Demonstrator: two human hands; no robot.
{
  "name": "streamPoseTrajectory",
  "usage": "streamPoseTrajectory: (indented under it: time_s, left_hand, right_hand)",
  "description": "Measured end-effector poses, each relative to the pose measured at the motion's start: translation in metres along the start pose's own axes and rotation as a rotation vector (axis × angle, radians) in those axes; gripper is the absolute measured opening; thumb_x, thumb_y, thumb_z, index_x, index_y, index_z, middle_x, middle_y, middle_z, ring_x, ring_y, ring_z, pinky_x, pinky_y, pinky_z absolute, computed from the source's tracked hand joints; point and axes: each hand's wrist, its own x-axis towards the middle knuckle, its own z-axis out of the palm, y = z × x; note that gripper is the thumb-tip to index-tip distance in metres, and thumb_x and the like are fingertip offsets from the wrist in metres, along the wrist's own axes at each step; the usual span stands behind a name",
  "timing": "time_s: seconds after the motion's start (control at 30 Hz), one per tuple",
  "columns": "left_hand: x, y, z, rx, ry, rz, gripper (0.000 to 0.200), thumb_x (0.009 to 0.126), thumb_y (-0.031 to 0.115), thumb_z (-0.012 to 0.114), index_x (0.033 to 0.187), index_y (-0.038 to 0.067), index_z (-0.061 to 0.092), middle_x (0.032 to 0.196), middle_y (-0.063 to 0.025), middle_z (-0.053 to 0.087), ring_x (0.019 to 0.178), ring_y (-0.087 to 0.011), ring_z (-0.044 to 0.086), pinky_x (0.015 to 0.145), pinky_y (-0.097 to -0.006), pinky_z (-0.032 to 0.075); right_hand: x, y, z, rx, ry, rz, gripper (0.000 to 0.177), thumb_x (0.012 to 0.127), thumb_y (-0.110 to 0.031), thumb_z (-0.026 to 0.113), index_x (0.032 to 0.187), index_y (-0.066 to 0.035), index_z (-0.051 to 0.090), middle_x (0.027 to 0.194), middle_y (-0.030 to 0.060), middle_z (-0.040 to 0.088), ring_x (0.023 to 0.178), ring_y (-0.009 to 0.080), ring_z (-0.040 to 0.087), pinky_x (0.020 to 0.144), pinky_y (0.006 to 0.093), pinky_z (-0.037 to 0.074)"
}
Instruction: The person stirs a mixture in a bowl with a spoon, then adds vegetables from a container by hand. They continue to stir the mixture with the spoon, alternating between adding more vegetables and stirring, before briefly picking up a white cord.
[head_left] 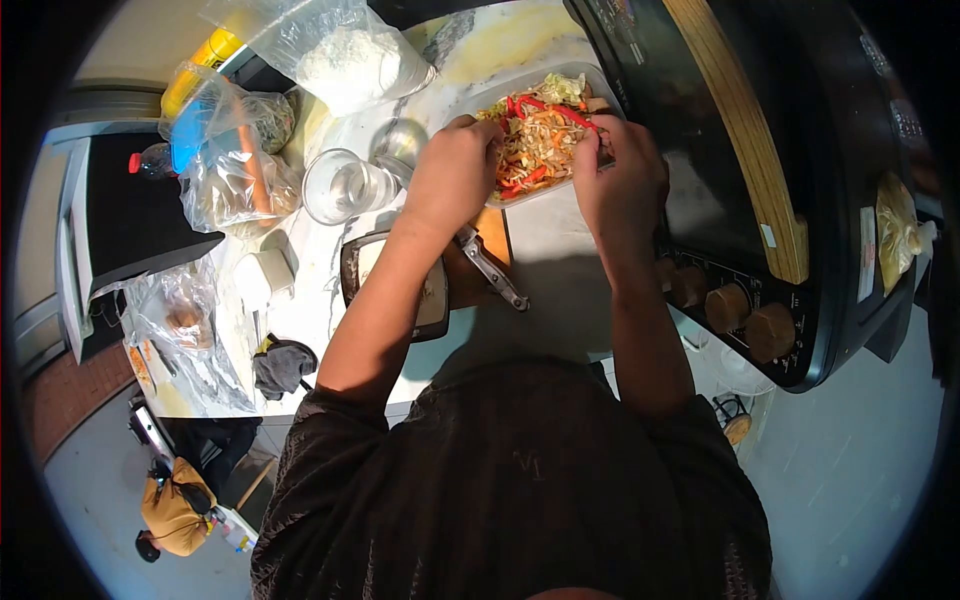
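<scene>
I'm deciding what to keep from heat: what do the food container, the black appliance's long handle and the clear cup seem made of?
Food container: probably smooth plastic; its rim looks thin and translucent.
Long handle: wood or a wood-look finish, with brown, grain-like streaks.
Clear cup: likely glossy plastic, maybe glass; see-through with bright highlights.

The food container (pixel 522 198) looks like smooth clear plastic, the bag (pixel 365 68) thin, shiny, crinkled plastic, the table (pixel 480 55) polished veined marble, the knife handle (pixel 489 266) glossy metal, the oven (pixel 640 100) sleek black with a grained wooden handle (pixel 742 130), and the shirt (pixel 530 470) matt cloth.
</scene>
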Motion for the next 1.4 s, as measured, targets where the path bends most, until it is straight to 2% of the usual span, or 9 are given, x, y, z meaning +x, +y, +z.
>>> streamPoseTrajectory:
  time_s: [0.23,0.33,0.47,0.57,0.63,0.77,0.87,1.03,1.4]
  left_hand:
    - [0.018,0.004,0.01,0.082,-0.065,0.065,0.022,0.081,0.012,0.067,0.102,0.004,0.067,0.091,-0.0165,0.067,0.082,-0.0373,0.065,0.076,-0.0433,0.052]
    - [0.029,-0.002,0.019,0.08,-0.063,0.019,0.024,0.082,0.016,0.067,0.104,0.006,0.066,0.09,-0.016,0.067,0.082,-0.0369,0.065,0.075,-0.0439,0.052]
    - [0.037,-0.009,0.027,0.166,-0.071,0.013,0.025,0.082,0.021,0.068,0.103,0.007,0.066,0.09,-0.0174,0.068,0.083,-0.0353,0.067,0.075,-0.0442,0.053]
    - [0.038,-0.009,0.021,0.286,-0.163,-0.063,0.025,0.081,0.022,0.069,0.101,0.007,0.067,0.092,-0.0184,0.068,0.084,-0.0347,0.067,0.075,-0.0439,0.054]
    - [0.034,-0.009,0.016,0.276,-0.155,-0.042,0.025,0.08,0.022,0.07,0.1,0.007,0.068,0.091,-0.0178,0.068,0.083,-0.0349,0.067,0.074,-0.0435,0.053]
    - [0.033,-0.007,0.016,0.095,-0.206,0.083,0.028,0.076,0.022,0.073,0.099,0.006,0.068,0.087,-0.016,0.068,0.082,-0.0346,0.066,0.073,-0.0422,0.053]
    - [0.038,-0.008,0.033,0.115,-0.188,0.175,0.034,0.073,0.025,0.076,0.1,0.005,0.067,0.086,-0.0149,0.068,0.083,-0.0335,0.065,0.074,-0.0418,0.052]
    - [0.039,0.0,0.042,0.035,-0.129,0.112,0.041,0.069,0.027,0.078,0.102,0.005,0.066,0.086,-0.0142,0.067,0.085,-0.0338,0.065,0.076,-0.0428,0.051]
    - [0.046,0.024,0.045,0.133,-0.161,0.085,0.032,0.069,0.023,0.074,0.096,0.007,0.068,0.084,-0.0139,0.069,0.083,-0.0338,0.066,0.077,-0.0432,0.053]
  right_hand:
    - [-0.004,-0.001,-0.007,-0.32,-0.004,-0.059,0.022,0.079,-0.014,0.068,0.101,-0.013,0.068,0.102,0.0069,0.062,0.091,0.0285,0.06,0.081,0.041,0.048]
    - [-0.005,-0.004,-0.006,-0.218,-0.124,-0.068,0.014,0.081,-0.017,0.068,0.093,-0.01,0.065,0.105,0.0091,0.058,0.101,0.0296,0.056,0.083,0.044,0.045]
    - [0.0,-0.001,-0.002,-0.332,-0.232,0.005,0.022,0.079,-0.02,0.071,0.1,-0.014,0.069,0.1,0.0057,0.062,0.09,0.0287,0.06,0.08,0.0417,0.047]
    - [0.004,0.009,0.0,-0.264,-0.266,-0.013,0.015,0.079,-0.019,0.071,0.092,-0.013,0.069,0.093,0.0061,0.064,0.085,0.0291,0.062,0.075,0.0412,0.049]
    - [0.005,0.012,0.002,-0.25,-0.098,-0.041,0.01,0.078,-0.017,0.072,0.086,-0.013,0.068,0.087,0.0065,0.064,0.08,0.0294,0.062,0.072,0.041,0.049]
    - [0.007,0.012,0.003,-0.204,-0.086,-0.056,0.013,0.076,-0.016,0.073,0.088,-0.014,0.068,0.09,0.0074,0.064,0.084,0.0297,0.062,0.073,0.0414,0.049]
    - [0.008,0.004,-0.001,-0.204,-0.095,-0.242,0.015,0.076,-0.016,0.073,0.09,-0.014,0.068,0.093,0.0084,0.062,0.088,0.0307,0.061,0.075,0.0414,0.049]
    - [0.008,0.015,0.007,-0.321,-0.188,-0.01,0.021,0.078,-0.016,0.07,0.099,-0.013,0.068,0.102,0.0092,0.059,0.092,0.0302,0.06,0.078,0.041,0.049]
    - [0.004,0.021,0.008,-0.252,-0.179,0.027,0.024,0.08,-0.016,0.069,0.104,-0.013,0.066,0.106,0.0096,0.06,0.092,0.0315,0.062,0.076,0.0413,0.051]
